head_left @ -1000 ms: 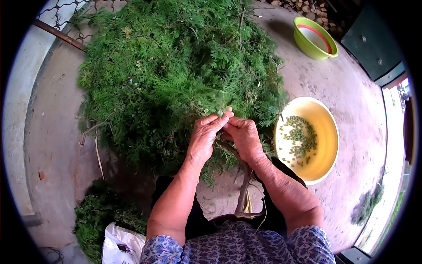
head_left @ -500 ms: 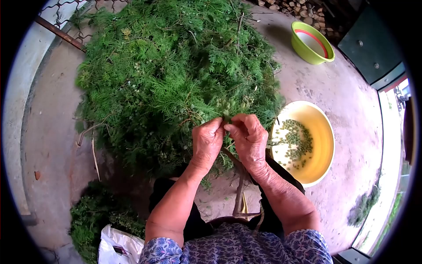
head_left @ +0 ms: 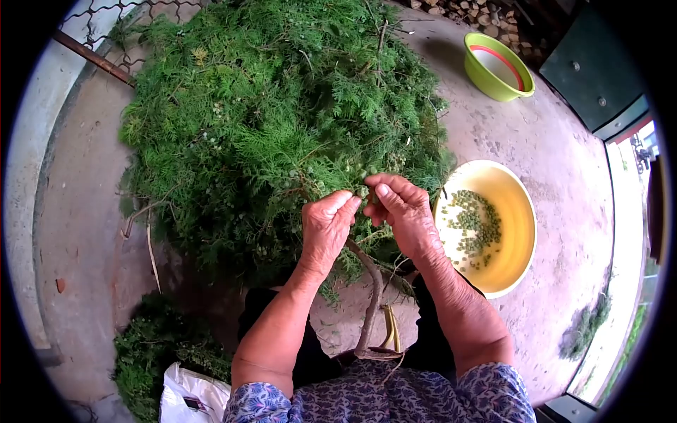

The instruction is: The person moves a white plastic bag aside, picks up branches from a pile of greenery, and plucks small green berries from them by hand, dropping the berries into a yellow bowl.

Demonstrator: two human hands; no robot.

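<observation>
My left hand (head_left: 328, 227) is closed in a pinch on a thin evergreen sprig, most of which its fingers hide. Close beside it, my right hand (head_left: 407, 215) has thumb and fingers curled together at small green cones (head_left: 364, 190) on the sprig. Both hands are over the near edge of a big heap of evergreen branches (head_left: 240, 120). A bare, crooked branch (head_left: 372, 299) runs from below the hands toward my lap. To the right stands a yellow basin (head_left: 518, 240) with many small green cones (head_left: 476, 222) scattered on its bottom.
A lime-green basin (head_left: 486, 84) with a red-rimmed bowl inside stands at the back right, near stacked firewood (head_left: 490, 17) and a dark green cabinet (head_left: 592, 77). At lower left are more cut greens (head_left: 159, 345) and a white bag (head_left: 187, 395). A metal grille (head_left: 99, 60) is at upper left.
My right hand has turned and its fingers have parted slightly from my left hand. The left hand has shifted a little left and down. The crooked branch has swung left.
</observation>
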